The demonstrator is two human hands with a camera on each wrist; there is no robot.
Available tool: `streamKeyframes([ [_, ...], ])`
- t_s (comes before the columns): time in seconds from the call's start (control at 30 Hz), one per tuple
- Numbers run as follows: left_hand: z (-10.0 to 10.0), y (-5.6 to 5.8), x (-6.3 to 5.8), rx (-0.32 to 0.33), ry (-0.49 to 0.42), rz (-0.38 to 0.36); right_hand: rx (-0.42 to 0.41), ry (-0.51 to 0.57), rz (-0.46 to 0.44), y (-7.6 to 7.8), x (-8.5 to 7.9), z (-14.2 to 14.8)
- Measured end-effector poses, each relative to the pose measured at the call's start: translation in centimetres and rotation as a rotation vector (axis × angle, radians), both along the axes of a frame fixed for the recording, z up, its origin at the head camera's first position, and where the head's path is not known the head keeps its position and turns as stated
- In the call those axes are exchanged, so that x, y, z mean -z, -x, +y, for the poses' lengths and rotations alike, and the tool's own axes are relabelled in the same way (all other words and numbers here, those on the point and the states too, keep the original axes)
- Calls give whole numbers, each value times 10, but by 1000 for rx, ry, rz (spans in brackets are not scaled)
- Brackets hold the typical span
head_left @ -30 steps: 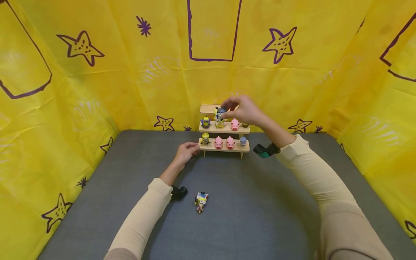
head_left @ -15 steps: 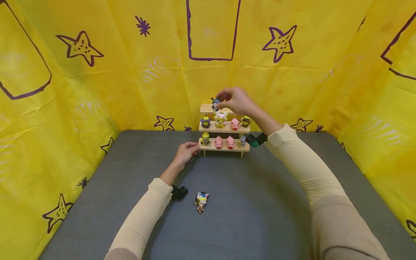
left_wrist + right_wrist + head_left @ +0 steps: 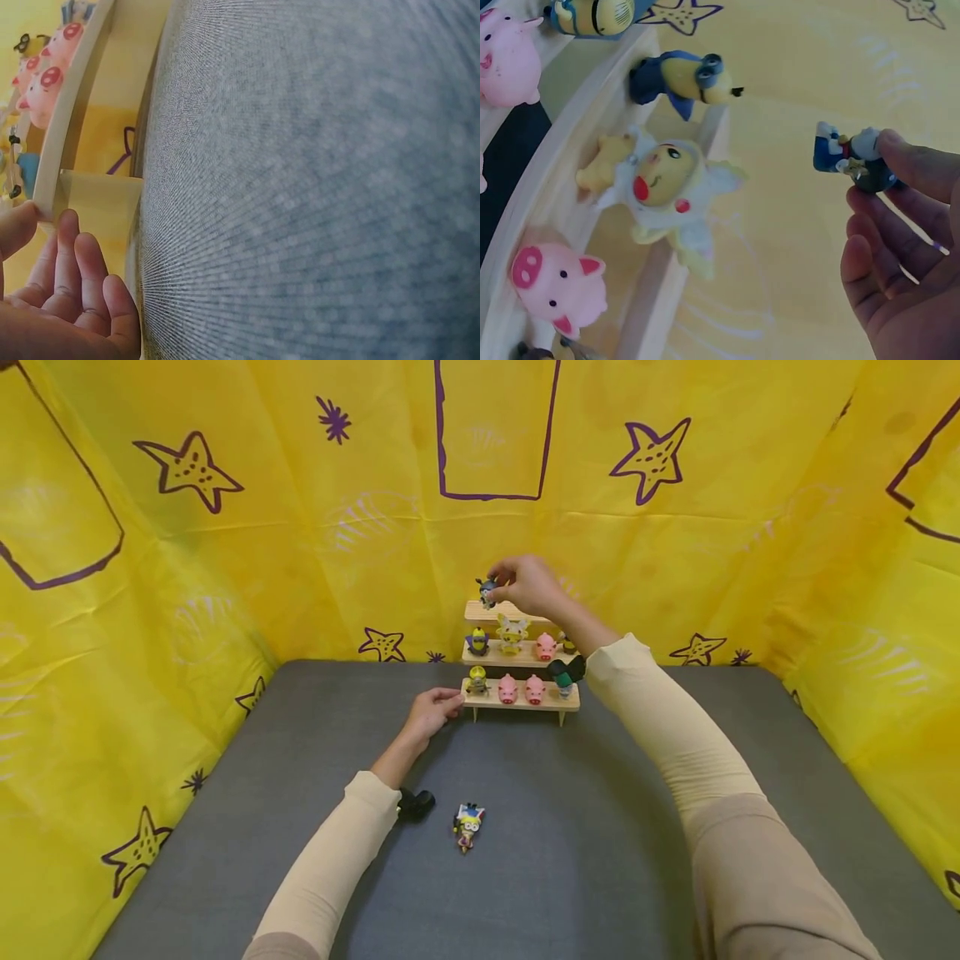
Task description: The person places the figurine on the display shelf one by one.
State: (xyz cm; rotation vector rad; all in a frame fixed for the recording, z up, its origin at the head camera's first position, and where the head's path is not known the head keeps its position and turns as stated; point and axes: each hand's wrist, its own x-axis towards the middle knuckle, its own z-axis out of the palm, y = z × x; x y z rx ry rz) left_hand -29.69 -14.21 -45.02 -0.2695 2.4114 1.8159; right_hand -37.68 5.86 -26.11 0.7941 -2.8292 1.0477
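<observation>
My right hand pinches a small figurine with a dark blue cap and a blue-and-white body. It is at the left end of the top tier of a wooden three-tier display stand; in the right wrist view it lies between thumb and fingertips. My left hand grips the left end of the bottom tier, thumb above the board and fingers below. The middle tier carries a caped Minion figurine, a Pikachu figurine in a white hood, a pink pig and another Minion, partly hidden.
The bottom tier bears a Minion figurine, two pink pigs and a figure behind the wrist camera. A Minion figurine with a blue-and-white top lies on the grey table. Yellow cloth surrounds the table.
My right hand has carried the capped figurine up and left, from before the middle tier to the top tier's left end. My left hand keeps its grip on the stand.
</observation>
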Motion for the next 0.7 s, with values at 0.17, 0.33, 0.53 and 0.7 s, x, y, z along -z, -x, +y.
streamKeyframes([
  [0.17, 0, -1, 0, 4, -6, -1, 4, 10, -13, 10, 11, -8],
  [0.33, 0, -1, 1, -7, -6, 1, 0, -6, -21, 18, 22, -13],
  [0.53, 1, 0, 1, 4, -6, -1, -11, -132, -7, 25, 25, -13],
  [0.7, 1, 0, 0, -2, 5, 11, -6, -152, 12, 30, 27, -15],
])
